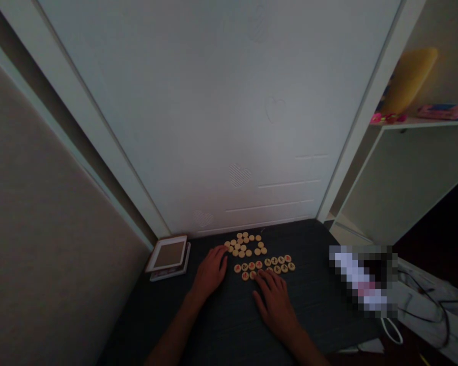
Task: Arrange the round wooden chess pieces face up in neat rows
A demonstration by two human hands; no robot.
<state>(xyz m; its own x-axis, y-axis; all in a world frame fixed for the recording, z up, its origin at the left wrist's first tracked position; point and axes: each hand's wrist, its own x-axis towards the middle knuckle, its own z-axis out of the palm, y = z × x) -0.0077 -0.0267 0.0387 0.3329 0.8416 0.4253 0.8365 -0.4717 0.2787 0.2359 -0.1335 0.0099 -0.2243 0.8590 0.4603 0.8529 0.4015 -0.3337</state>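
Observation:
Xiangqi pieces, round and pale wooden, lie on a dark table. A loose cluster of blank-side-up pieces (237, 247) is at the back. My left hand (212, 267) rests at the cluster's left edge, fingers stretched out, fingertips at the outermost pieces. In front of the cluster, face-up pieces (252, 265) with red and dark characters form two rough rows, split into a left and a right group. My right hand (275, 300) lies over the front row with fingers spread, its fingertips touching or covering some pieces there. What is under those fingertips is hidden.
An open box or its lid (170, 254) sits on a flat stack at the table's left. A white door panel with heart patterns (240, 175) stands behind the table (229, 325). At right are a blurred-out pale object (356, 277), cables (438, 305) and a shelf (423, 123).

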